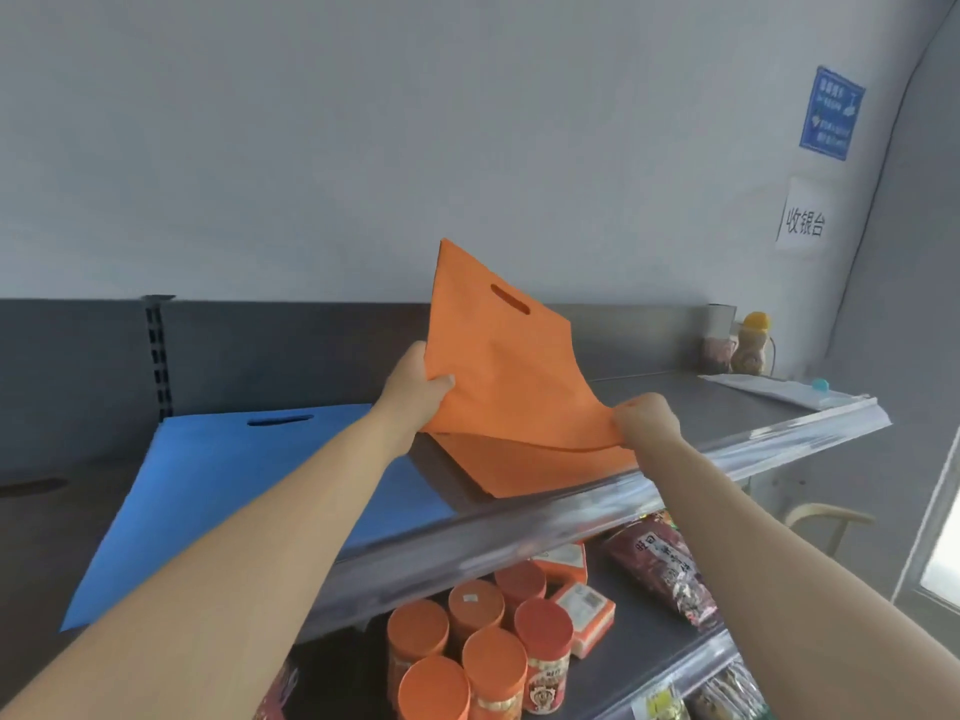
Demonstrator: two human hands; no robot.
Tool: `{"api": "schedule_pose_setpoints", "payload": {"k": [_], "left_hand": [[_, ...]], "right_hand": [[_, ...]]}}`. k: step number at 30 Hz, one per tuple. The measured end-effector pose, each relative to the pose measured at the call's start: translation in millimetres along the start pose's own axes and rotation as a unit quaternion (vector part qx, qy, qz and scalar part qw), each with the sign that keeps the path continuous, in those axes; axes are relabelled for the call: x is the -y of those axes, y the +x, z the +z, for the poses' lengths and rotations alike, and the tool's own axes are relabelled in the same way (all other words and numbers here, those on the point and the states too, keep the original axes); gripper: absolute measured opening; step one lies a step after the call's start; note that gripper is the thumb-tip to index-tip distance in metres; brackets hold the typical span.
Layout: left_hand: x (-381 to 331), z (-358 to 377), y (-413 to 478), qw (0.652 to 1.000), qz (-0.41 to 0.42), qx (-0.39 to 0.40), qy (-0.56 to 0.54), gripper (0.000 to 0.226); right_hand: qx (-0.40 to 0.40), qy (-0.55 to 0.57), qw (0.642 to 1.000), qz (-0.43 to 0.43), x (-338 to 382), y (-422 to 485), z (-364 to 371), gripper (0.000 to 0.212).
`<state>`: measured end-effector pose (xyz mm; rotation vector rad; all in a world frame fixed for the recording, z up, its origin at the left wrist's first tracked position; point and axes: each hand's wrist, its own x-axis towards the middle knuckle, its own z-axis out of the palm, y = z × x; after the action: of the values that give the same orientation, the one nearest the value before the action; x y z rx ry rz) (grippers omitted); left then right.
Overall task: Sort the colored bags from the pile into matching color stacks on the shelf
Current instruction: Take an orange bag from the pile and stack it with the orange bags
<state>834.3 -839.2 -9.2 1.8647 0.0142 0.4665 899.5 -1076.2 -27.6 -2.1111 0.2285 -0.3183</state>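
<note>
Top shelf (pixel 696 407), left to right: a dark bag (pixel 36 491), its colour uncertain at the frame edge; a blue bag (pixel 208 491); an orange stack (pixel 524 470). The left hand (pixel 415 387) and right hand (pixel 647 418) each grasp an edge of an orange bag (pixel 498 366), raised just above that stack. Three colours appear started; the pile is out of view.

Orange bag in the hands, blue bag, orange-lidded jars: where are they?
Orange bag (pixel 498 366), head view, middle of its raised panel.
Blue bag (pixel 208 485), head view, its flat middle.
Orange-lidded jars (pixel 493 659), head view, one jar's lid.
</note>
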Motion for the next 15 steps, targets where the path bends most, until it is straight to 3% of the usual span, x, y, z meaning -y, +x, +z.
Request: {"api": "schedule_pose_setpoints", "payload": {"k": [3, 6, 10, 15], "left_hand": [[-1.0, 6.5, 5.2, 0.999, -0.032, -0.032, 0.004, 0.014], [1.4, 20.9, 7.0, 0.996, -0.052, -0.063, 0.031, 0.022], [4.4, 46.4, -0.9, 0.989, -0.091, -0.087, 0.076, 0.063], [5.6, 76.1, -15.2, 0.973, -0.129, -0.109, 0.158, 0.049]], "right_hand": [[0.011, -0.015, 0.999, -0.05, 2.7, 20.5, 6.8, 0.015], [0.03, -0.039, 0.996, -0.068, 3.2, 36.5, 7.9, 0.017], [0.037, -0.108, 0.99, -0.08, -7.1, 47.8, -3.3, 0.019], [0.075, -0.132, 0.983, -0.101, -24.3, 56.9, -15.8, 0.026]]}}
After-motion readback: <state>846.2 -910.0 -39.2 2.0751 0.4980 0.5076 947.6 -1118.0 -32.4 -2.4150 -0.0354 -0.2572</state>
